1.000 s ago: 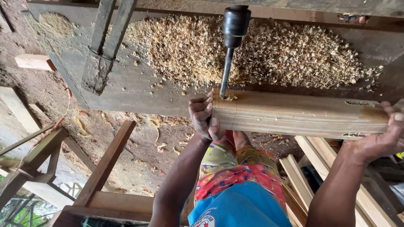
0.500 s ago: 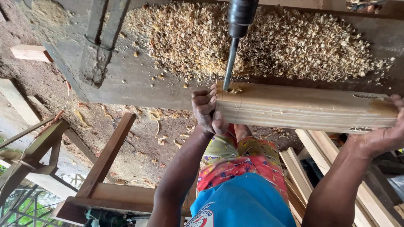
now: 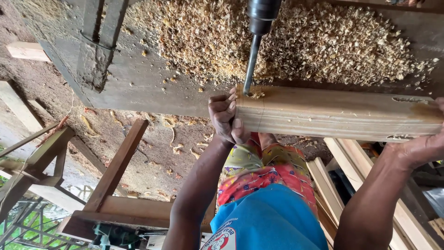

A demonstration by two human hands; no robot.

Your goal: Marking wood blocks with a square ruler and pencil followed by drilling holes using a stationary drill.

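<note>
I see a grey, worn machine table across the top of the view, with a broad heap of pale wood shavings on it. Below it lies a dusty brown earthen floor scattered with curls of shaving. A brown timber-framed stand sits lower left. Pale planed wooden slats are stacked lower right. Daylight and green foliage show at the bottom left corner.
</note>
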